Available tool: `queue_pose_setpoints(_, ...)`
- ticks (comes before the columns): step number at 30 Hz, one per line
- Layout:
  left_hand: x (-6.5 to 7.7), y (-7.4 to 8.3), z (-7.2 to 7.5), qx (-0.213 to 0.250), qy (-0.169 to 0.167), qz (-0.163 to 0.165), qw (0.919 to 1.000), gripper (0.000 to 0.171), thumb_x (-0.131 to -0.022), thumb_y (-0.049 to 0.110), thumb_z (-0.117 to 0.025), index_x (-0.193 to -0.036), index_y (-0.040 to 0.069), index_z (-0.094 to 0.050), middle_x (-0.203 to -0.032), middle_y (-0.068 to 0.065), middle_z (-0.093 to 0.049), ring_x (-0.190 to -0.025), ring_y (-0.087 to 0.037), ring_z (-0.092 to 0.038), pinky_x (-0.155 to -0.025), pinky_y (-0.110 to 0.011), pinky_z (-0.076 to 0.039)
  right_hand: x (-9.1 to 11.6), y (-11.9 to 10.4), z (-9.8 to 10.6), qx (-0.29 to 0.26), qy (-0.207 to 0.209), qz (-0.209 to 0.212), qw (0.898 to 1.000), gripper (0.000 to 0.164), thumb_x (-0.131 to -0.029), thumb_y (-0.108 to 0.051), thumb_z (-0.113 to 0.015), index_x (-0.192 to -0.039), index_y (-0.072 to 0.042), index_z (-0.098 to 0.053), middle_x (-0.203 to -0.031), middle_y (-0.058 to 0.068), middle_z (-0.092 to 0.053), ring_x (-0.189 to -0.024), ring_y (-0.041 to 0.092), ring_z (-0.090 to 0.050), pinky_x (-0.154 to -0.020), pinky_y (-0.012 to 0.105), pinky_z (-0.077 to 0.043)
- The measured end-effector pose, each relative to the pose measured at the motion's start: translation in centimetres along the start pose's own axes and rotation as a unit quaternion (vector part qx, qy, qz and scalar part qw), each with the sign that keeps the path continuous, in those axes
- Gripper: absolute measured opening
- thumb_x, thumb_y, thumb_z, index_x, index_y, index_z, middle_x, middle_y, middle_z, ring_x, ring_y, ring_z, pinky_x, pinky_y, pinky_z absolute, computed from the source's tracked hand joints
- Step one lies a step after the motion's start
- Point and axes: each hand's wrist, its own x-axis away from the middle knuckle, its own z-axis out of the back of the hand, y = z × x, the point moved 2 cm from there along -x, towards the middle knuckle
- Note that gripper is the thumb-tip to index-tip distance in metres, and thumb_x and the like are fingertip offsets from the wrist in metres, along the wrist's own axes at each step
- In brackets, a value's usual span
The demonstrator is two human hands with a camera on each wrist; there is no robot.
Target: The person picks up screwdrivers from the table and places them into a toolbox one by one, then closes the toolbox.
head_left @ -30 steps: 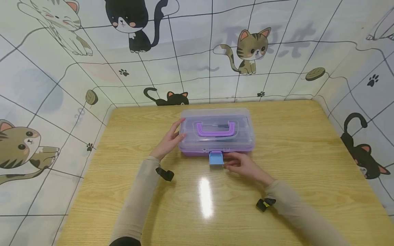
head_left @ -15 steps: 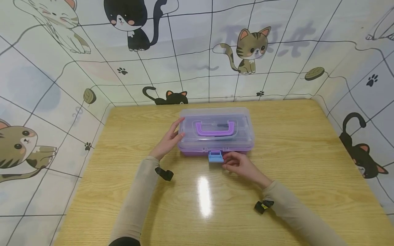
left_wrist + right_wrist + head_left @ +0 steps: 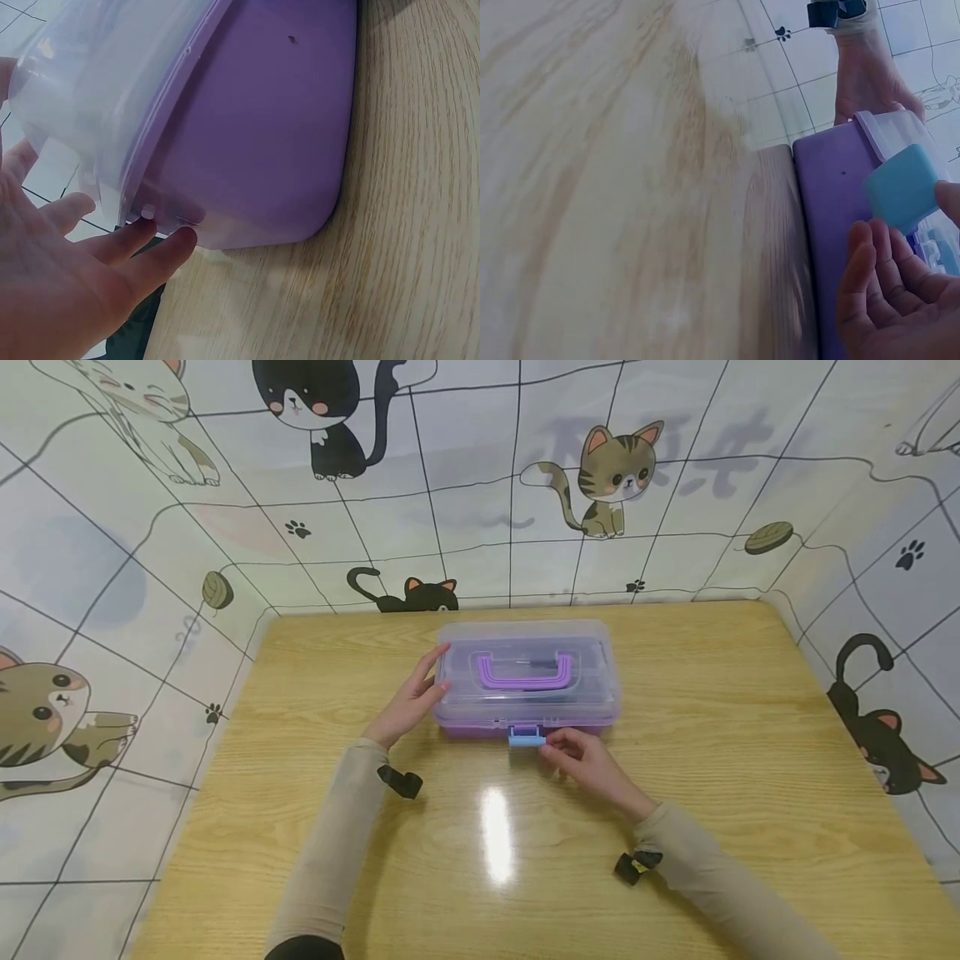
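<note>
A purple storage box (image 3: 457,730) with a clear lid (image 3: 525,635) and a purple carry handle (image 3: 525,683) sits on the wooden table. My left hand (image 3: 405,706) rests at its left end, fingers spread and loosely bent along the lid's side and rim. In the left wrist view, fingertips (image 3: 176,244) lie close to the purple wall. At the front, my right hand (image 3: 588,764) pinches the right edge of a light blue latch (image 3: 527,740). The right wrist view shows this latch (image 3: 907,187) standing out from the box, between thumb and fingers. The box's contents are blurred through the lid.
The wooden table (image 3: 712,710) meets a cat-patterned tiled backdrop (image 3: 480,485) behind the box and at both sides. A small black camera (image 3: 401,782) is strapped at the left wrist, another camera (image 3: 630,867) at the right.
The blue latch has tilted on its hinge and shows as a narrower strip. My right hand has shifted slightly up with it. The left hand and the box stay put.
</note>
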Motion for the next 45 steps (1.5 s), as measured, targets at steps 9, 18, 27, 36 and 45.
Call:
queue_pose_setpoints(9, 0.2, 0.8, -0.1, 0.000, -0.002, -0.004, 1.0000, 0.060, -0.103, 0.017, -0.046, -0.156, 0.024, -0.018, -0.161, -0.001, -0.008, -0.138, -0.047, -0.020, -0.108, -0.058, -0.026, -0.6, -0.6, -0.1, 0.017, 0.031, -0.016, 0.999, 0.034, -0.101, -0.020, -0.054, -0.097, 0.011, -0.067, -0.089, 0.023, -0.068, -0.080, 0.042, -0.063, -0.060, 0.044, -0.055)
queue_pose_setpoints(18, 0.8, 3.5, -0.3, -0.010, -0.010, -0.022, 0.9997, 0.059, -0.102, 0.009, -0.045, -0.155, 0.007, -0.017, -0.160, -0.011, -0.010, -0.140, -0.043, -0.018, -0.112, -0.054, -0.022, -1.1, -1.5, -0.3, 0.005, 0.059, -0.073, 0.996, 0.051, -0.099, -0.038, -0.054, -0.094, 0.010, -0.071, -0.081, 0.013, -0.071, -0.076, 0.032, -0.069, -0.062, 0.039, -0.055)
queue_pose_setpoints(27, 0.5, 2.2, -0.3, -0.006, -0.004, -0.011, 0.9999, 0.060, -0.103, 0.014, -0.046, -0.156, 0.017, -0.018, -0.160, -0.002, -0.010, -0.141, -0.041, -0.018, -0.111, -0.053, -0.022, -1.1, -2.8, -0.5, -0.078, 0.055, -0.095, 0.991, 0.051, -0.100, -0.029, -0.055, -0.097, 0.021, -0.065, -0.083, 0.022, -0.070, -0.082, 0.040, -0.067, -0.078, 0.048, -0.055)
queue_pose_setpoints(36, 0.7, 3.3, -0.5, -0.003, -0.006, -0.007, 1.0000, 0.059, -0.103, 0.011, -0.044, -0.155, 0.011, -0.017, -0.160, -0.007, -0.010, -0.140, -0.044, -0.017, -0.111, -0.054, -0.023, -1.4, -2.3, -0.2, -0.054, 0.047, -0.116, 0.991, 0.056, -0.098, -0.036, -0.056, -0.093, 0.018, -0.068, -0.079, 0.018, -0.071, -0.078, 0.036, -0.069, -0.078, 0.041, -0.056)
queue_pose_setpoints(45, 0.8, 3.6, -0.6, -0.003, 0.006, -0.007, 1.0000, 0.059, -0.102, 0.010, -0.045, -0.155, 0.010, -0.019, -0.160, -0.008, -0.012, -0.141, -0.041, -0.019, -0.112, -0.051, -0.023, -1.6, -1.9, -0.3, -0.062, 0.045, -0.126, 0.989, 0.055, -0.098, -0.034, -0.057, -0.093, 0.019, -0.067, -0.079, 0.019, -0.070, -0.077, 0.036, -0.069, -0.075, 0.042, -0.056)
